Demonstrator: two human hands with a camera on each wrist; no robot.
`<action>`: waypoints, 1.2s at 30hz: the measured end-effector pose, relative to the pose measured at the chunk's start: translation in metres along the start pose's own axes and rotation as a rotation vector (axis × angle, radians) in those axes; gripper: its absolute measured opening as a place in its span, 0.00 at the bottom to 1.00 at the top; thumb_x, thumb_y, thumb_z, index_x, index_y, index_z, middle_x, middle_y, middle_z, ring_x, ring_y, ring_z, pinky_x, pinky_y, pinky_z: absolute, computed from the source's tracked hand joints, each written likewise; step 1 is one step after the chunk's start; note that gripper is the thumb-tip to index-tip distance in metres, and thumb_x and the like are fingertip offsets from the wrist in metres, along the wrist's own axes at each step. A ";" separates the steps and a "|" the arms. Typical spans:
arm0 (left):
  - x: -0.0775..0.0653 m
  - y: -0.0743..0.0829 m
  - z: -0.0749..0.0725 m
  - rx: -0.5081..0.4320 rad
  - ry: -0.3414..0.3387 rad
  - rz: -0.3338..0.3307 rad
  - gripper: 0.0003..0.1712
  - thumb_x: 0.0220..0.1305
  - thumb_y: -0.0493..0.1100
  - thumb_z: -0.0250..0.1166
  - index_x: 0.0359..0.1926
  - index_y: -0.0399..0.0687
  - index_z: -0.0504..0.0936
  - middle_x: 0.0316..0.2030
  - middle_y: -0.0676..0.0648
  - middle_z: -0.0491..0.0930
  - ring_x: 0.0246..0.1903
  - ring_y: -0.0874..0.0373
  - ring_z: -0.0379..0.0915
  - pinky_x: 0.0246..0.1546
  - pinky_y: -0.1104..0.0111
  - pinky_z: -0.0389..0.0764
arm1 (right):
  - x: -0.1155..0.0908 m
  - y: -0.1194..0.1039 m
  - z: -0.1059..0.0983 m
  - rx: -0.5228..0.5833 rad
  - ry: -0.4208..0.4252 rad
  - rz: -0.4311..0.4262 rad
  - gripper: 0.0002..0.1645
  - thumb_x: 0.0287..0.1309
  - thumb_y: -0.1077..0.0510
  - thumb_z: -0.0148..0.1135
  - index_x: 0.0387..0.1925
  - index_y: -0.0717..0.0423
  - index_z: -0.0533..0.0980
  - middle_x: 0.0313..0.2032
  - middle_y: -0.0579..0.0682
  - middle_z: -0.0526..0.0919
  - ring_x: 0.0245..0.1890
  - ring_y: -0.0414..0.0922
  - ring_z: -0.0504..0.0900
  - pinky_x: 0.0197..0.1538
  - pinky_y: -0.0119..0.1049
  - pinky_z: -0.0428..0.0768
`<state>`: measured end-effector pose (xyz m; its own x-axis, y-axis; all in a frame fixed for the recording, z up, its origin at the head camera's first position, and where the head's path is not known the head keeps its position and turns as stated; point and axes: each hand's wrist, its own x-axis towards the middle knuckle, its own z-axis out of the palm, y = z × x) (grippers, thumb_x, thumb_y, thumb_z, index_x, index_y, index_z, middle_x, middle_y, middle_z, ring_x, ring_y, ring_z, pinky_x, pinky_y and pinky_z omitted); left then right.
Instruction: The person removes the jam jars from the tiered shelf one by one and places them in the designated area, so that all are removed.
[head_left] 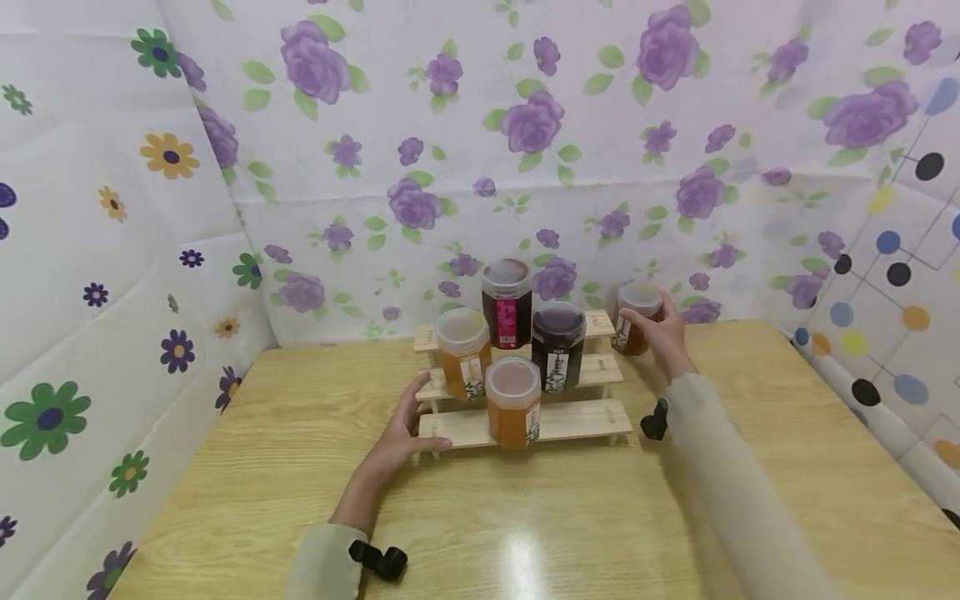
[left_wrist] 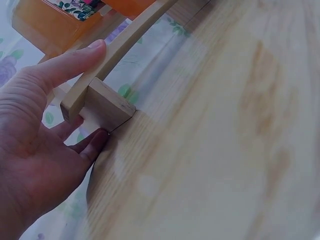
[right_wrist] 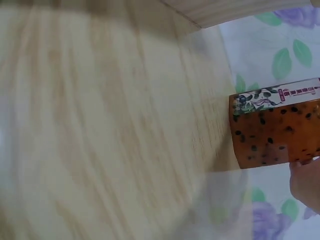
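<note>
A three-step wooden display rack [head_left: 581, 419] stands on the table. My left hand [head_left: 397, 433] grips the end of its lowest shelf, thumb on top, other fingers around the side by the wooden leg [left_wrist: 107, 105]. To the right of the rack's top step, my right hand [head_left: 663, 333] holds a jar of amber jam with dark seeds [right_wrist: 275, 135]. Whether that jar touches the table, I cannot tell. On the rack are an orange jar [head_left: 513, 425] low down, a golden jar [head_left: 455, 367] and a dark jar [head_left: 557, 367] midway, and a pink-labelled jar [head_left: 507, 321] on top.
The light wooden table [head_left: 300, 458] reaches back to a curtain with purple flowers [head_left: 442, 167]. More printed cloth hangs at the left [head_left: 90, 250] and right [head_left: 900, 333]. Small black devices sit at both wrists.
</note>
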<state>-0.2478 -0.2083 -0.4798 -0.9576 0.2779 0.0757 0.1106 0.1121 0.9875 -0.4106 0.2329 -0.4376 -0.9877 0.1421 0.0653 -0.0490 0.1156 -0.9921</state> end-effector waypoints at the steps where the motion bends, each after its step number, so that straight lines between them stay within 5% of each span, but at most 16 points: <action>1: 0.000 0.000 0.000 0.004 -0.004 0.000 0.64 0.52 0.34 0.74 0.77 0.70 0.41 0.79 0.55 0.33 0.77 0.39 0.27 0.72 0.36 0.34 | -0.001 -0.001 -0.002 -0.020 -0.004 0.000 0.52 0.57 0.48 0.69 0.76 0.43 0.51 0.72 0.58 0.60 0.71 0.53 0.61 0.73 0.48 0.63; 5: -0.001 0.001 0.002 0.011 0.002 -0.008 0.64 0.51 0.34 0.74 0.76 0.72 0.42 0.79 0.55 0.34 0.77 0.40 0.26 0.72 0.37 0.34 | -0.005 -0.011 -0.010 -0.130 -0.096 -0.008 0.52 0.60 0.47 0.66 0.76 0.51 0.48 0.73 0.61 0.57 0.74 0.57 0.56 0.75 0.53 0.57; 9: -0.002 0.001 0.003 0.014 0.017 -0.013 0.65 0.50 0.33 0.75 0.77 0.69 0.41 0.79 0.53 0.35 0.77 0.39 0.28 0.72 0.36 0.34 | -0.007 -0.027 -0.019 -0.223 -0.215 0.048 0.55 0.65 0.45 0.59 0.78 0.53 0.36 0.77 0.61 0.43 0.77 0.60 0.42 0.77 0.58 0.47; 13: -0.002 0.002 0.003 0.004 0.011 -0.007 0.65 0.50 0.33 0.75 0.77 0.68 0.40 0.79 0.53 0.34 0.77 0.39 0.29 0.72 0.37 0.34 | -0.012 -0.049 -0.022 -0.311 -0.176 0.034 0.57 0.65 0.40 0.56 0.77 0.53 0.31 0.78 0.58 0.33 0.77 0.61 0.35 0.76 0.60 0.44; 17: -0.001 0.002 0.002 -0.002 0.007 -0.006 0.65 0.51 0.33 0.74 0.77 0.68 0.41 0.79 0.54 0.34 0.77 0.40 0.30 0.72 0.37 0.34 | -0.022 -0.078 -0.016 -0.350 -0.120 -0.050 0.58 0.62 0.36 0.58 0.78 0.50 0.36 0.78 0.54 0.33 0.78 0.59 0.35 0.76 0.61 0.46; 26: 0.000 0.002 0.001 -0.017 0.003 0.021 0.65 0.50 0.33 0.74 0.77 0.69 0.41 0.79 0.54 0.34 0.77 0.41 0.28 0.72 0.37 0.33 | -0.059 -0.140 0.025 -0.212 -0.266 -0.176 0.50 0.66 0.44 0.58 0.77 0.51 0.43 0.78 0.50 0.44 0.78 0.53 0.42 0.78 0.51 0.45; 36: 0.001 -0.001 0.003 -0.018 -0.004 0.041 0.65 0.51 0.31 0.73 0.77 0.63 0.40 0.79 0.51 0.34 0.77 0.38 0.32 0.72 0.36 0.36 | -0.087 -0.163 0.083 -0.097 -0.434 -0.229 0.44 0.68 0.51 0.56 0.77 0.56 0.46 0.76 0.53 0.53 0.76 0.52 0.53 0.76 0.49 0.55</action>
<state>-0.2481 -0.2053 -0.4807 -0.9515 0.2852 0.1156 0.1447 0.0833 0.9860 -0.3285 0.1204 -0.2908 -0.9250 -0.3171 0.2094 -0.2784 0.1901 -0.9415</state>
